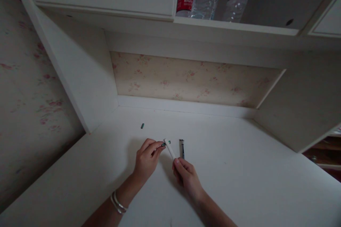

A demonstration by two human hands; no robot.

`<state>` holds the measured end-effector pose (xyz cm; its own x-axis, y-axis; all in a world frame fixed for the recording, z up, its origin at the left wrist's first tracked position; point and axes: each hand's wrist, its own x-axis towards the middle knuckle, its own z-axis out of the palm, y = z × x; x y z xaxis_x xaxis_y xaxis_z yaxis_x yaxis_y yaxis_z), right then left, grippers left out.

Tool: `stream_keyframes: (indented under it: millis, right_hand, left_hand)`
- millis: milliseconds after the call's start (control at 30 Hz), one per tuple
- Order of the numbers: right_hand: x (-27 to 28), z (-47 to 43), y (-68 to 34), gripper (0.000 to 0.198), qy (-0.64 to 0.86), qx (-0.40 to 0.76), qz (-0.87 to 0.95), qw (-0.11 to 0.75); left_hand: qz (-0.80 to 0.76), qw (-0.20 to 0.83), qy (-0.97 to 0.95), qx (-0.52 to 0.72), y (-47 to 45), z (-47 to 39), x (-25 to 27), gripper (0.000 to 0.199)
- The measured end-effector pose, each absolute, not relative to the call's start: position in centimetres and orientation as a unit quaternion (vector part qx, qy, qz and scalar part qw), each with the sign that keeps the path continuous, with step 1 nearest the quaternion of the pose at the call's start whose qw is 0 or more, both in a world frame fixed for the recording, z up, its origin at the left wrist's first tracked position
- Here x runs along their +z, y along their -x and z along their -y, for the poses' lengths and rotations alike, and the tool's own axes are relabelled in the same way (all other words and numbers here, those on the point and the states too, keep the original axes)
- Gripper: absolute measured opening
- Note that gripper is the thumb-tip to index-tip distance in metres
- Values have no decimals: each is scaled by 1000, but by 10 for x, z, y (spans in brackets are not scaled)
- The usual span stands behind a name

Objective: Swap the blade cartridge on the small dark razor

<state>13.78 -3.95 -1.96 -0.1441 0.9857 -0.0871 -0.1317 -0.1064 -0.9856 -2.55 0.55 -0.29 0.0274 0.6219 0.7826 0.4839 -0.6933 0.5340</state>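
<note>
My left hand [146, 158] pinches a small dark piece [163, 144] between thumb and fingertips, right by the tip of a slim white stick-like handle [169, 148]. Whether the piece touches the handle is too small to tell. My right hand [187, 175] is closed around the handle's lower end, which slants up to the left. A small green-and-dark bit [169, 142] shows just right of the tip. Beyond my right hand lies a thin dark T-shaped object [182, 148] resembling a razor, its near end hidden. Farther back rests a small dark rectangular piece [142, 126].
The white desktop [239, 163] spreads under both hands. White side panels [80, 71] flank it, with floral wallpaper [186, 78] at the back. Overhead, a shelf [234, 26] holds several plastic bottles [205, 0]. Wooden shelving [325, 152] is at far right.
</note>
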Motion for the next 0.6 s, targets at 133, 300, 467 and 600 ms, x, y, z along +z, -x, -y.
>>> stream_keyframes:
  millis: [133, 300, 467, 600]
  right_hand:
    - [-19, 38, -139, 51, 479, 576, 439, 496]
    - [-18, 42, -138, 51, 452, 584, 491, 462]
    - [-16, 39, -139, 51, 473, 563, 465, 493]
    - [-17, 40, -138, 51, 457, 573, 486, 476]
  left_hand:
    - [-396, 62, -710, 579, 25, -6, -2, 11]
    - [-395, 75, -706, 583, 25, -6, -1, 11]
    - [-397, 71, -700, 590, 25, -6, -2, 12]
    - [-399, 76, -701, 586, 25, -5, -1, 10]
